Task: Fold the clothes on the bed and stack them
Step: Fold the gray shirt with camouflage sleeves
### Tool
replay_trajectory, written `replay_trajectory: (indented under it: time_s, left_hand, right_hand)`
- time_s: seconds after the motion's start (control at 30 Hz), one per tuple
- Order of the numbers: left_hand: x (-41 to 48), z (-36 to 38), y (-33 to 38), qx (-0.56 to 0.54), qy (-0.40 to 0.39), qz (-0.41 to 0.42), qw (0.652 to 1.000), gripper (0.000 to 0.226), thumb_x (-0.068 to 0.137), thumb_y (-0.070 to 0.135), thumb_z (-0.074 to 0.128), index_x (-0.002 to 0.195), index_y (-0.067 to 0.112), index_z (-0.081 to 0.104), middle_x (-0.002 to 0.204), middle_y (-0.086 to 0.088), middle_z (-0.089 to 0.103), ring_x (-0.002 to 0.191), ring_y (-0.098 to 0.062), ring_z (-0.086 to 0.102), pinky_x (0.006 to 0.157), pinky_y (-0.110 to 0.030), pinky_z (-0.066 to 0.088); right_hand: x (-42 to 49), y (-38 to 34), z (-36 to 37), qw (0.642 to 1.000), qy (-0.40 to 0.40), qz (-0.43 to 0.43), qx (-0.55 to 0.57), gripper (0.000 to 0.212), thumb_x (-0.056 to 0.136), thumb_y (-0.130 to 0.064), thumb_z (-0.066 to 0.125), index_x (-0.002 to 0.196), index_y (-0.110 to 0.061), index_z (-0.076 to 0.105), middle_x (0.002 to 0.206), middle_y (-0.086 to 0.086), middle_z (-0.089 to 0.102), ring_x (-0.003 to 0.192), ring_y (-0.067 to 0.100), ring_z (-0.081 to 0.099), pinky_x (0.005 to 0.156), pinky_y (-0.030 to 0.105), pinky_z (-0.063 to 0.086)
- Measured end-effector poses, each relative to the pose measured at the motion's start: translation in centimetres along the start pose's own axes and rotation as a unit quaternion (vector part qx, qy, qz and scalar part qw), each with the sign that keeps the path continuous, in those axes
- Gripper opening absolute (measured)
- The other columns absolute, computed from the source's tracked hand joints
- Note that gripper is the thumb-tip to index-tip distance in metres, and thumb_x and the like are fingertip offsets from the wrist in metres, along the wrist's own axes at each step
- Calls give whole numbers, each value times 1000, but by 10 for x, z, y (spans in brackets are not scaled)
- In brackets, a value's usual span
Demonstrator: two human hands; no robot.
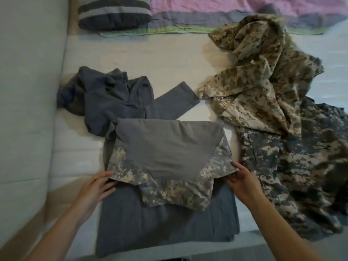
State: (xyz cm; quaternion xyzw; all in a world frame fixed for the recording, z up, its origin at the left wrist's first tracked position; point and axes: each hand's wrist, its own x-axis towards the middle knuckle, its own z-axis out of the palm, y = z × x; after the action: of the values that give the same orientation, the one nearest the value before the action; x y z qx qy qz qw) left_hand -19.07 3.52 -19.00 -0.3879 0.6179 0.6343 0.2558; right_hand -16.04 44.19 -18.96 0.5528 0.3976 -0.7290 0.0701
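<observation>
Hands apart, left hand and right hand each pinch a near corner of the folded camo-sleeved shirt between them, atop the folded grey garment (sleeve flap loose toward the wrists); an uneven tug could reopen the fold or skew the stack.

The left hand and the right hand each hold a near corner of the folded shirt (gray, with camouflage sleeves). It lies partly on a folded dark gray garment on the bed. A crumpled gray garment lies farther, camouflage clothes on the right, and a striped pillow far left.
</observation>
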Motion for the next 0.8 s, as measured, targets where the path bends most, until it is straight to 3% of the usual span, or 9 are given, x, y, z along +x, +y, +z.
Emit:
replay_trajectory:
  time_s: [0.1,0.2,0.23,0.3,0.37,0.47,0.57,0.67,0.8]
  left_hand:
    - [8,6,1,-14,1,-8,1000,9,98,14,45,101,14,54,116,-12,60,97,-23,61,90,-41,45]
    - [21,11,11,37,12,16,999,33,93,27,57,120,10,53,120,-9,61,104,-22,61,89,-39,47]
    - [26,13,17,76,29,35,996,39,90,30,61,122,9,55,119,-10,62,106,-23,60,91,-39,48]
    - [35,18,33,131,41,81,987,42,85,34,66,120,12,58,114,-10,65,97,-18,63,84,-32,50]
    - [43,24,51,151,25,105,983,45,82,38,69,119,15,60,108,-3,67,89,-9,63,75,-24,49]
    - [56,35,72,162,-15,82,983,48,78,43,72,118,17,63,109,1,68,98,-15,65,87,-32,50]
    - [59,46,88,94,-58,79,991,25,79,34,72,99,20,68,102,-1,73,89,-16,71,77,-29,54]
    - [64,51,116,31,-9,154,988,19,85,28,67,100,16,68,94,-1,73,84,-13,70,71,-23,55]
    - [73,53,140,173,-16,148,974,45,87,17,66,129,9,52,109,-4,63,98,-16,61,75,-22,51]
  right_hand:
    - [9,1,-4,999,-11,19,-32,26,97,-35,45,99,-13,60,97,8,67,87,24,64,70,39,57]
    - [10,-9,9,988,7,-23,-154,25,91,-30,59,100,-7,61,88,10,66,77,23,63,58,33,58]
    - [12,-15,13,969,20,-62,-240,28,88,-29,64,103,-5,61,86,10,66,73,22,63,53,28,57]
    - [21,-31,21,890,62,-164,-421,41,81,-33,72,109,-6,60,88,7,64,75,19,61,61,27,53]
    - [27,-47,33,858,64,-203,-468,47,76,-39,75,108,-12,55,86,0,60,79,17,59,68,29,50]
    - [35,-59,57,887,4,-165,-432,43,74,-40,76,104,-14,58,88,1,62,78,13,60,63,26,49]
    - [41,-70,71,917,-78,-109,-375,27,72,-36,77,89,-15,71,83,6,71,80,21,66,72,33,57]
    - [49,-86,72,938,-110,-114,-310,12,78,-30,73,69,-21,71,72,1,71,76,19,66,72,33,57]
    - [56,-92,79,919,-111,-106,-362,17,81,-28,71,95,-18,69,91,3,68,91,20,63,77,33,51]
